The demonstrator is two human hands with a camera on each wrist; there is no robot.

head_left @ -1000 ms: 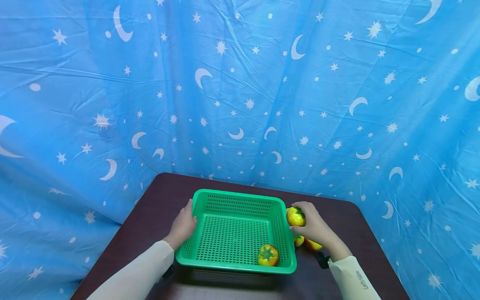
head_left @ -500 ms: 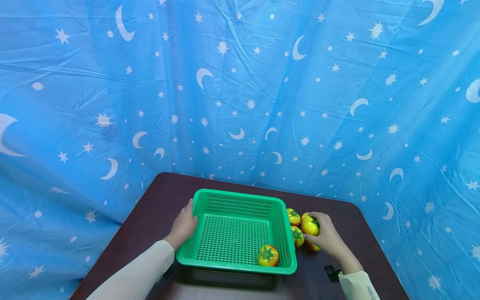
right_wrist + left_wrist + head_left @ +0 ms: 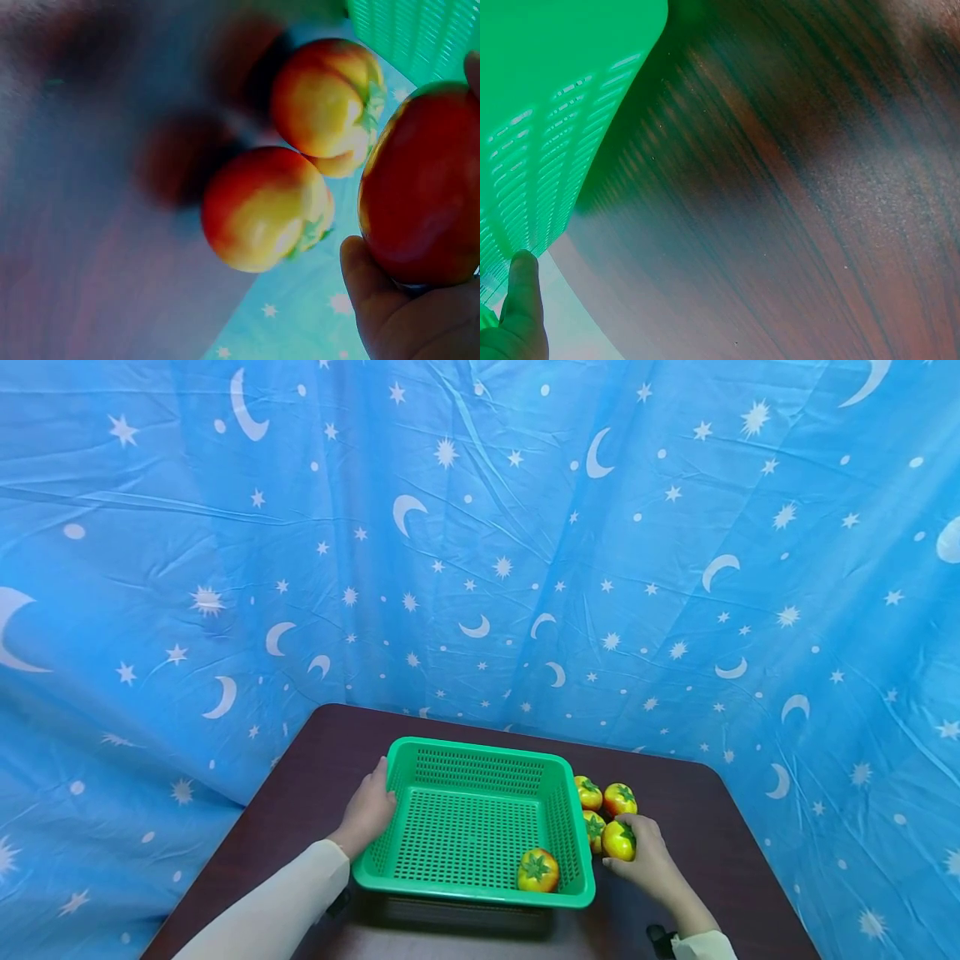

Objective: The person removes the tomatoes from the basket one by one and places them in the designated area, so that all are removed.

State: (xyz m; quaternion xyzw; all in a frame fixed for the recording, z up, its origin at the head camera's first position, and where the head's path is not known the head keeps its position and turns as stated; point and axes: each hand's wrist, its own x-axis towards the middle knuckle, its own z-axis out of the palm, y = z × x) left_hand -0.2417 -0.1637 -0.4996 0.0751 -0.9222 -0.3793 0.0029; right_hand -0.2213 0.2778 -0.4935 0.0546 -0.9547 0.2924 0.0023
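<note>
A green perforated basket (image 3: 468, 893) sits mid-table, with one red-and-yellow tomato (image 3: 538, 870) in its near right corner. My left hand (image 3: 367, 810) grips its left rim; in the left wrist view a digit (image 3: 525, 289) lies along the outer wall. To the right of the basket, my right hand (image 3: 648, 856) holds a tomato (image 3: 619, 841) between thumb and fingers. The right wrist view shows this fruit's dark red side (image 3: 420, 191) close up. Around it lie more tomatoes: a far left one (image 3: 588, 793), a far right one (image 3: 620, 799) and one at the basket wall (image 3: 595, 832).
The dark brown table (image 3: 322, 743) has a rounded far edge. A blue curtain (image 3: 480, 568) with white moons and stars hangs behind and on both sides. Dark wrist straps (image 3: 662, 941) show by the sleeves.
My right hand has carried one tomato away from the basket's side, set it down at the far right, then moved nearer and grasped another. The left hand and basket have stayed put.
</note>
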